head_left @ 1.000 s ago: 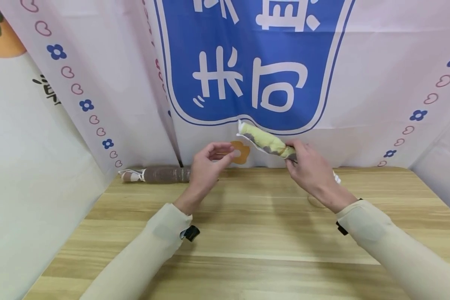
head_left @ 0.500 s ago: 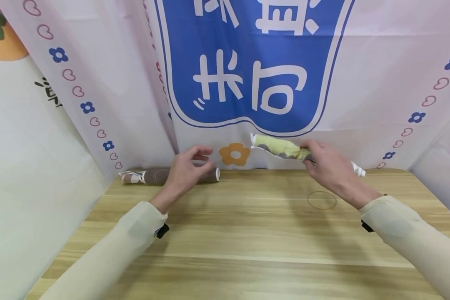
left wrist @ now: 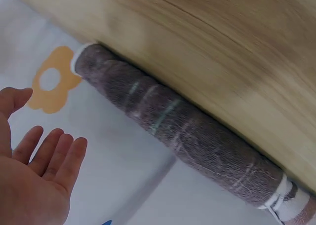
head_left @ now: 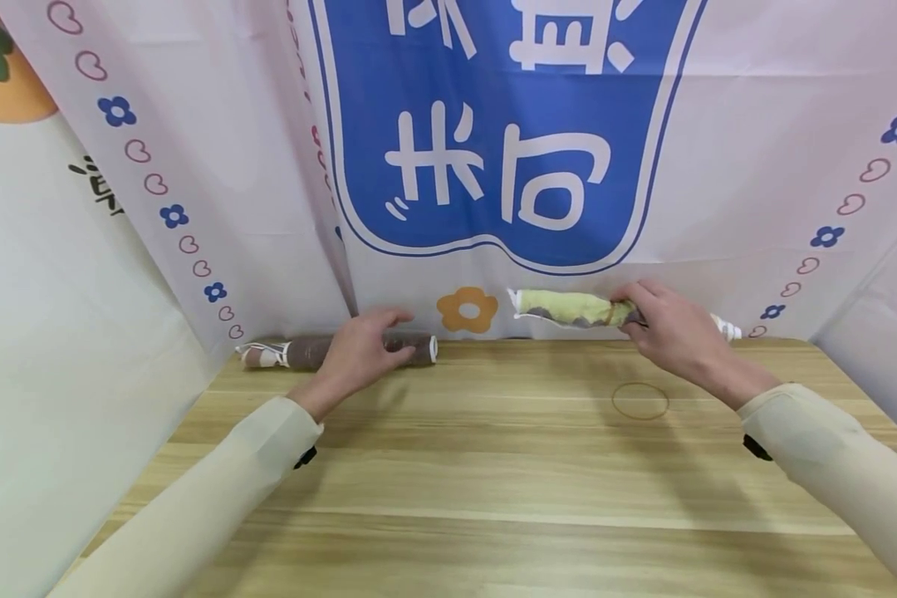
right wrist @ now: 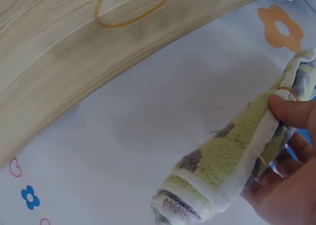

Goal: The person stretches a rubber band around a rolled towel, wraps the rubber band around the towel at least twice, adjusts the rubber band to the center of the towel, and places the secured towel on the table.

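Observation:
A rolled towel in yellow-green, grey and white [head_left: 566, 307] is held up in front of the back cloth. My right hand [head_left: 673, 334] grips it around the middle, thumb on top in the right wrist view. A thin tan rubber band [right wrist: 288, 90] circles this roll near the thumb. On the left, a brown rolled towel [head_left: 306, 352] lies along the back edge of the table. My left hand [head_left: 356, 353] is over its right half, fingers loosely spread; in the left wrist view the fingers [left wrist: 71, 161] are apart from the roll and hold nothing.
A second rubber band [head_left: 640, 419] lies on the wooden table [head_left: 493, 482], in front of the right hand. A printed cloth [head_left: 419, 278] hangs directly behind the table, with side cloths at left and right.
My right hand has carried the green towel rightward and lower, levelling it. My left hand has moved left and down over the brown towel. The rubber band on the table has come into view.

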`<state>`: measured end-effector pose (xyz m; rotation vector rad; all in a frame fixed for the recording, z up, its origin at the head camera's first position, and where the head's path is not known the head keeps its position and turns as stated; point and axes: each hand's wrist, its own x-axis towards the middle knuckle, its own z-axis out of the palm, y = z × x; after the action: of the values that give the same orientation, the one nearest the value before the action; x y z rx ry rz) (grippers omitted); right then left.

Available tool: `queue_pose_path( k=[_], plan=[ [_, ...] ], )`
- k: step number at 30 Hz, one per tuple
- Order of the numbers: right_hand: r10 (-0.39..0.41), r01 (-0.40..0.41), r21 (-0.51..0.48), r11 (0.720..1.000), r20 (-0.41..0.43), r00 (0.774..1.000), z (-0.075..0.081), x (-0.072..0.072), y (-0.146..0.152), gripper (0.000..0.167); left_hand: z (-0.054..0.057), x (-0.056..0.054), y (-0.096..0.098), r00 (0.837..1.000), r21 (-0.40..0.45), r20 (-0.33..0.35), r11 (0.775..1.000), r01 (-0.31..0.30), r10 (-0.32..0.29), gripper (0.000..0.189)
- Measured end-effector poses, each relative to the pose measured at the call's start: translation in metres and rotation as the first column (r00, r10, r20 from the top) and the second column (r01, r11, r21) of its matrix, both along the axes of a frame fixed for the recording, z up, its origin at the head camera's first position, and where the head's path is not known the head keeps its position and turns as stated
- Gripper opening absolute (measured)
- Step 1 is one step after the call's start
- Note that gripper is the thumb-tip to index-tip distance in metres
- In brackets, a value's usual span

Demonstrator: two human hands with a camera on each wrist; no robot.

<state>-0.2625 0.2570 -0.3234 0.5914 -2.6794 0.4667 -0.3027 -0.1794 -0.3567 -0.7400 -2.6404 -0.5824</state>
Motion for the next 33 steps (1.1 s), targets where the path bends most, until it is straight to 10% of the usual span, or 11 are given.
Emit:
queue_pose_path(
  k=[33],
  plan=[
    [0.071, -0.069, -0.026, 0.997, 0.066, 0.995, -0.045, -0.029, 0.052, 0.033, -0.02, -0.033, -0.033, 0.981, -0.258, 0.169, 0.965, -0.046, 0.092, 0.053]
  ],
)
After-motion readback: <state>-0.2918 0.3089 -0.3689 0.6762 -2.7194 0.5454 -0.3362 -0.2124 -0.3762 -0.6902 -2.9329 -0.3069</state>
